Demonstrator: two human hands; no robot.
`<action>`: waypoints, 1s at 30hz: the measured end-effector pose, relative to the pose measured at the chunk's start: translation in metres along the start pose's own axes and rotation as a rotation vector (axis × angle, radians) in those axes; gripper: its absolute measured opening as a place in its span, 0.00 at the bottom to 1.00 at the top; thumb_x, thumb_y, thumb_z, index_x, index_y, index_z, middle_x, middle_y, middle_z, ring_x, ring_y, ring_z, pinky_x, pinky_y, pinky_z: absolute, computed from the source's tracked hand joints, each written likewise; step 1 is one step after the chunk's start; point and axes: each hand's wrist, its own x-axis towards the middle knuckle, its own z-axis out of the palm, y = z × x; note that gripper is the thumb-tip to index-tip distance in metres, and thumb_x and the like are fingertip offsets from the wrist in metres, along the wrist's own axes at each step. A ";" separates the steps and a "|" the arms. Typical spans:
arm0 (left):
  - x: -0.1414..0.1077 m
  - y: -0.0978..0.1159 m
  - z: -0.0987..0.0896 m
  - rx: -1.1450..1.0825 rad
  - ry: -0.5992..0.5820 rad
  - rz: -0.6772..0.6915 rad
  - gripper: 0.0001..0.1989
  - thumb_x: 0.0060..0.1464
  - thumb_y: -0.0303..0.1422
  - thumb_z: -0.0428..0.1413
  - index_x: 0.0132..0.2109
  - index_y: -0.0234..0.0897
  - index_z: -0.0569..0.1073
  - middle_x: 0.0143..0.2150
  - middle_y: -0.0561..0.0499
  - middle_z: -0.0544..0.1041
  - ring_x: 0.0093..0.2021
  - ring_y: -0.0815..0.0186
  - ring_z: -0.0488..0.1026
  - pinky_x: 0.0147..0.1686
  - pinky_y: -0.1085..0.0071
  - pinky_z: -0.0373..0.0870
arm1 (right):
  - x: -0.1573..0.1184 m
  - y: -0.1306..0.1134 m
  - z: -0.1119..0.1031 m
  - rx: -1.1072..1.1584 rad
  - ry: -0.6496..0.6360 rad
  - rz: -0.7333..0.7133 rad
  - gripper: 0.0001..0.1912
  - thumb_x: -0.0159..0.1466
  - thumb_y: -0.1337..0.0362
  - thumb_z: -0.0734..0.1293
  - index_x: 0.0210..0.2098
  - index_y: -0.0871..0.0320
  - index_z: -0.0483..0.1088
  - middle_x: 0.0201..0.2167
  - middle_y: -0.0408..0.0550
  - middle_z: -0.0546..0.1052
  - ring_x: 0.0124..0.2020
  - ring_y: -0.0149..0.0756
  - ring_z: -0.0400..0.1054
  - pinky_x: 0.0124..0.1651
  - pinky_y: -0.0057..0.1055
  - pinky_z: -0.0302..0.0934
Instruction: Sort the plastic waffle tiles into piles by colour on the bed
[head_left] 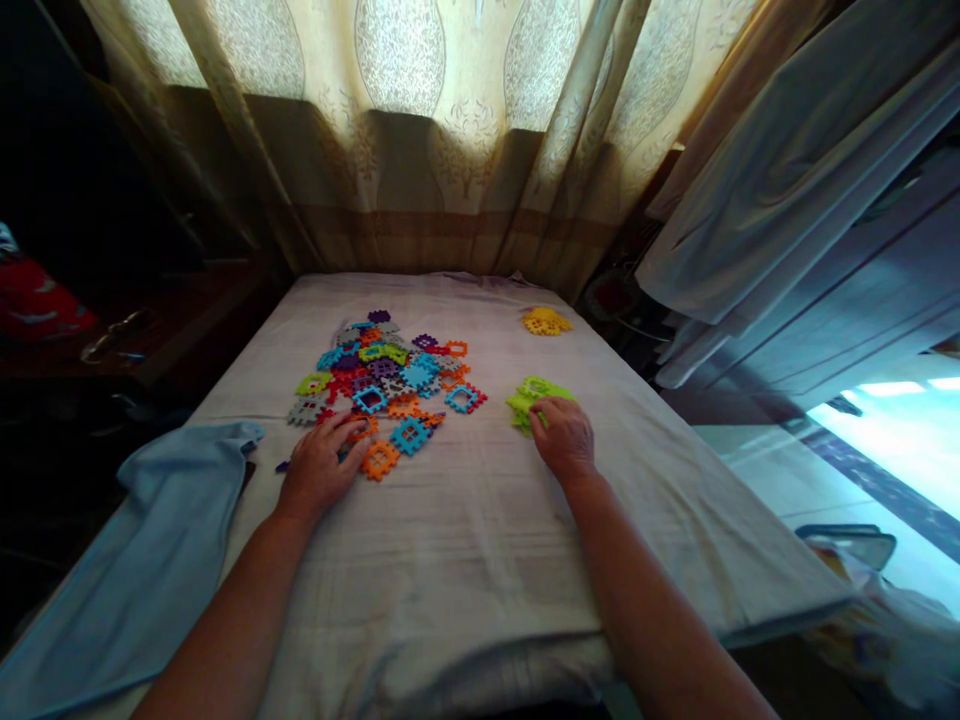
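A mixed pile of flat notched plastic pieces (386, 370) in orange, blue, red, purple, grey and green lies on the left half of the cloth-covered table (465, 560). My left hand (324, 465) rests at the pile's near left edge, fingers apart, beside an orange piece (381, 459). On the right, my right hand (564, 436) touches a small heap of lime green pieces (534, 392). Its fingers are bent together over the heap, and whether a piece is between them cannot be made out. Farther back on the right sits a heap of yellow pieces (546, 321).
A light blue cloth (161, 540) drapes over the table's left edge. Patterned curtains (450, 160) hang behind the table. Grey fabric (780, 170) hangs at the upper right. A red item (37, 300) is at the far left.
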 end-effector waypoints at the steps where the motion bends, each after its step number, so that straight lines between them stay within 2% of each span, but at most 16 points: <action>1: 0.000 -0.001 0.000 -0.026 0.014 -0.010 0.22 0.57 0.47 0.48 0.49 0.42 0.78 0.61 0.45 0.72 0.59 0.52 0.71 0.61 0.53 0.65 | -0.002 0.003 0.000 -0.022 -0.012 0.014 0.08 0.62 0.66 0.63 0.31 0.56 0.74 0.37 0.53 0.78 0.40 0.43 0.67 0.46 0.38 0.59; 6: -0.001 0.001 -0.007 -0.194 0.126 -0.073 0.20 0.56 0.47 0.49 0.46 0.43 0.78 0.59 0.48 0.74 0.58 0.56 0.71 0.62 0.58 0.65 | -0.005 0.001 0.002 -0.026 -0.017 0.022 0.07 0.61 0.67 0.64 0.34 0.56 0.75 0.37 0.53 0.78 0.40 0.42 0.67 0.46 0.37 0.58; 10: -0.002 0.007 -0.014 -0.409 0.238 -0.153 0.19 0.55 0.46 0.50 0.44 0.40 0.78 0.55 0.47 0.77 0.58 0.58 0.72 0.63 0.58 0.63 | -0.006 -0.005 0.004 0.027 0.023 -0.022 0.08 0.62 0.67 0.63 0.34 0.56 0.75 0.36 0.52 0.78 0.40 0.42 0.68 0.46 0.37 0.59; 14: 0.004 0.002 -0.018 -0.648 0.324 -0.403 0.23 0.51 0.48 0.52 0.47 0.36 0.77 0.49 0.45 0.80 0.52 0.56 0.75 0.56 0.58 0.70 | -0.007 -0.013 0.004 0.100 0.060 -0.075 0.08 0.63 0.66 0.63 0.33 0.56 0.75 0.35 0.51 0.79 0.39 0.40 0.69 0.46 0.35 0.60; 16: 0.012 -0.006 -0.021 -0.660 0.353 -0.501 0.26 0.50 0.48 0.53 0.48 0.35 0.76 0.44 0.46 0.81 0.47 0.57 0.77 0.49 0.59 0.74 | -0.007 -0.017 0.005 0.139 0.074 -0.076 0.08 0.63 0.66 0.63 0.33 0.55 0.75 0.35 0.51 0.79 0.38 0.40 0.69 0.46 0.35 0.61; 18: 0.026 -0.016 -0.025 -0.548 0.339 -0.518 0.25 0.49 0.47 0.53 0.48 0.36 0.76 0.41 0.47 0.81 0.44 0.57 0.77 0.46 0.60 0.75 | -0.007 -0.020 0.006 0.176 0.082 -0.070 0.08 0.63 0.65 0.63 0.33 0.55 0.75 0.35 0.51 0.79 0.38 0.40 0.69 0.46 0.35 0.61; 20: 0.043 -0.026 -0.030 -0.341 0.276 -0.483 0.22 0.50 0.45 0.53 0.47 0.38 0.77 0.43 0.46 0.81 0.46 0.56 0.77 0.48 0.60 0.73 | -0.007 -0.022 0.006 0.207 0.086 -0.061 0.09 0.63 0.65 0.63 0.33 0.55 0.75 0.35 0.51 0.79 0.38 0.40 0.70 0.46 0.35 0.62; 22: 0.062 -0.035 -0.034 -0.114 0.195 -0.427 0.21 0.50 0.43 0.53 0.47 0.39 0.77 0.48 0.43 0.80 0.51 0.52 0.75 0.52 0.57 0.71 | -0.007 -0.021 0.007 0.235 0.098 -0.045 0.09 0.63 0.64 0.62 0.33 0.54 0.75 0.35 0.51 0.79 0.39 0.41 0.70 0.47 0.36 0.63; 25: 0.086 -0.045 -0.036 0.126 0.032 -0.351 0.20 0.50 0.42 0.53 0.46 0.37 0.78 0.52 0.38 0.78 0.54 0.47 0.73 0.52 0.56 0.70 | -0.006 -0.016 0.007 0.281 0.138 -0.003 0.10 0.63 0.63 0.61 0.33 0.54 0.75 0.35 0.51 0.79 0.40 0.41 0.71 0.47 0.37 0.64; 27: 0.096 -0.050 -0.034 0.228 -0.059 -0.346 0.20 0.49 0.43 0.53 0.45 0.38 0.79 0.53 0.38 0.77 0.54 0.45 0.74 0.49 0.56 0.70 | -0.005 -0.009 0.008 0.311 0.164 0.048 0.11 0.62 0.62 0.61 0.32 0.55 0.75 0.35 0.51 0.80 0.40 0.41 0.71 0.47 0.37 0.65; 30: 0.104 -0.056 -0.031 0.283 -0.133 -0.398 0.20 0.47 0.45 0.53 0.43 0.41 0.80 0.50 0.40 0.79 0.49 0.45 0.76 0.43 0.57 0.72 | -0.001 0.003 0.007 0.352 0.209 0.166 0.13 0.61 0.58 0.61 0.32 0.55 0.75 0.34 0.52 0.80 0.38 0.41 0.72 0.45 0.38 0.66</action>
